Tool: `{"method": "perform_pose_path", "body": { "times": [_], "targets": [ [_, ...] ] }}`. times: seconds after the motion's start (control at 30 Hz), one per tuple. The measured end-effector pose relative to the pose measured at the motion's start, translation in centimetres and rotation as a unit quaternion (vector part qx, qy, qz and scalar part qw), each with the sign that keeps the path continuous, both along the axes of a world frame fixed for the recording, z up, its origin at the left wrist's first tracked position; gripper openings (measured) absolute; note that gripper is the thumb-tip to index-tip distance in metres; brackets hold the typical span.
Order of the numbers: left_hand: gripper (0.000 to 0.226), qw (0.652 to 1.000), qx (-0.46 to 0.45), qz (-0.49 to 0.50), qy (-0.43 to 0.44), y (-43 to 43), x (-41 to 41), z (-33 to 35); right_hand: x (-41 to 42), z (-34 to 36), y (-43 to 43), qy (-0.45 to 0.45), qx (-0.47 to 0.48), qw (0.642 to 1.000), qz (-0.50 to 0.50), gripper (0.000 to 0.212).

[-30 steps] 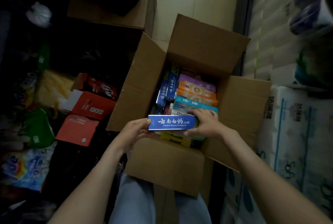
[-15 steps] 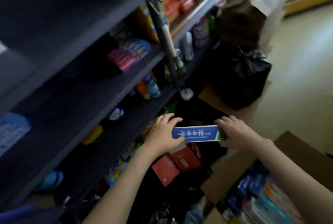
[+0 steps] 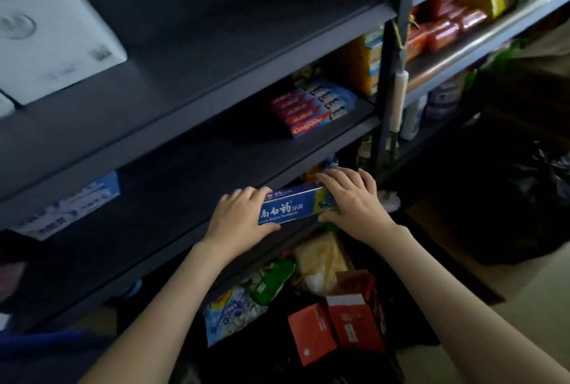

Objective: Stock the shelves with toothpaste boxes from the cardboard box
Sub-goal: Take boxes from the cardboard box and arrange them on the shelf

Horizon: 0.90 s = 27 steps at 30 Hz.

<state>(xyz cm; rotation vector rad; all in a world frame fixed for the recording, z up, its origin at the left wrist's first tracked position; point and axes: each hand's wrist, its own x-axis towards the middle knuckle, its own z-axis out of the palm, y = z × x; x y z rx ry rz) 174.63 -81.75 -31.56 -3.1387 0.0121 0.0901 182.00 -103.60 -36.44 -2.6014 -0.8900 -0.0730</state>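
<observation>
Both hands (image 3: 296, 207) around toothpaste box (image 3: 290, 206)

Our left hand (image 3: 239, 217) covers the near end of the blue toothpaste box (image 3: 290, 206), hiding the first printed characters under the fingers. Beyond our right hand's (image 3: 351, 198) fingertips, the items are too dark to tell.
</observation>
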Motion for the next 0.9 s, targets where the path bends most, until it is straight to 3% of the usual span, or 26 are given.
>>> {"method": "perform_pose_path", "body": {
  "times": [0.4, 0.5, 0.67, 0.8, 0.9],
  "targets": [
    [0.075, 0.966, 0.035, 0.238, -0.094, 12.5, 6.9, -6.2, 8.8, -5.9, 8.7, -0.107, 0.094, 0.989, 0.034, 0.062],
    [0.068, 0.959, -0.005, 0.258, -0.117, 13.9, 10.2, -7.2, 10.3, -6.2, 10.2, -0.146, 0.098, 0.984, 0.02, 0.049],
    [0.061, 0.962, -0.021, 0.239, -0.133, 15.2, 15.0, -7.5, 11.9, -6.7, 11.4, -0.147, 0.093, 0.985, 0.009, 0.049],
    [0.065, 0.963, -0.048, 0.244, -0.108, 15.8, 15.5, -7.1, 11.7, -6.8, 11.4, -0.135, 0.095, 0.986, 0.01, 0.049],
    [0.073, 0.959, -0.009, 0.256, -0.122, 13.8, 14.6, -6.2, 10.7, -6.5, 10.5, -0.118, 0.119, 0.986, 0.013, 0.047]
  ]
}}
